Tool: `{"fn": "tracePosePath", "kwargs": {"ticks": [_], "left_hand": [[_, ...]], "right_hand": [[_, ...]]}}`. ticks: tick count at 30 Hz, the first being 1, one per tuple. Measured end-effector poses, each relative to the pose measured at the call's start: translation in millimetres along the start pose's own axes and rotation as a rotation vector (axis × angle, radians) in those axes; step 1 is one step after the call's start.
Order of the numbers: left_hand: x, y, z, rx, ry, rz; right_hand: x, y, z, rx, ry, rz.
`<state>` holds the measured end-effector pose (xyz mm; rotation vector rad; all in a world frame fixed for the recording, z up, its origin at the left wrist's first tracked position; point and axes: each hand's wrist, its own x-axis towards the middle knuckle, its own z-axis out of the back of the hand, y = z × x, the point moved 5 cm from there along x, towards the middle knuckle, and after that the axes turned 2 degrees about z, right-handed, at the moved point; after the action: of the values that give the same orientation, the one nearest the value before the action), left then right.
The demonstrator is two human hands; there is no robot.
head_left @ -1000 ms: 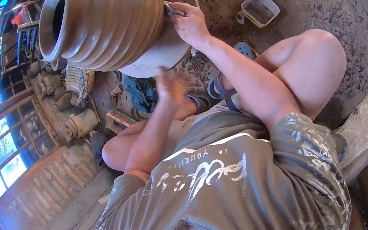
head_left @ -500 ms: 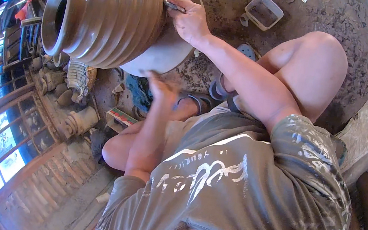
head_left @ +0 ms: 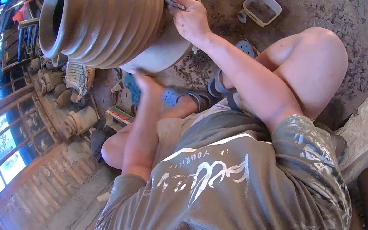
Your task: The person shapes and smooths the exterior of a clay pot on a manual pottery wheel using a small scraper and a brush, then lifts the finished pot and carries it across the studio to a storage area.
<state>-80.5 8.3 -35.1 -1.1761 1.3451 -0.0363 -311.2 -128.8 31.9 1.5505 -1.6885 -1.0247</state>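
Pinching one slim grey tool (head_left: 174,3), my right hand (head_left: 190,19) flanked one brown ribbed clay pot (head_left: 113,17) on one round grey wheel (head_left: 160,57), left hand (head_left: 148,86) apart, grip unclear. One whitish rectangular tub (head_left: 252,16) looked brown inside.

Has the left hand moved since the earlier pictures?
Yes: the left hand has moved toward the picture's left along the lower edge of the pale round disc, farther from the rectangular tub on the floor.
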Motion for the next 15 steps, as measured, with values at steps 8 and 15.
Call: {"fn": "tracePosePath", "kwargs": {"ticks": [8,15], "left_hand": [[0,76,9,0.137,0.197,0.072],[-19,-24,-32,-0.040,0.022,-0.155]], "right_hand": [[7,-7,3,-0.145,-0.041,0.074],[-4,10,4,-0.435,-0.048,0.356]]}}
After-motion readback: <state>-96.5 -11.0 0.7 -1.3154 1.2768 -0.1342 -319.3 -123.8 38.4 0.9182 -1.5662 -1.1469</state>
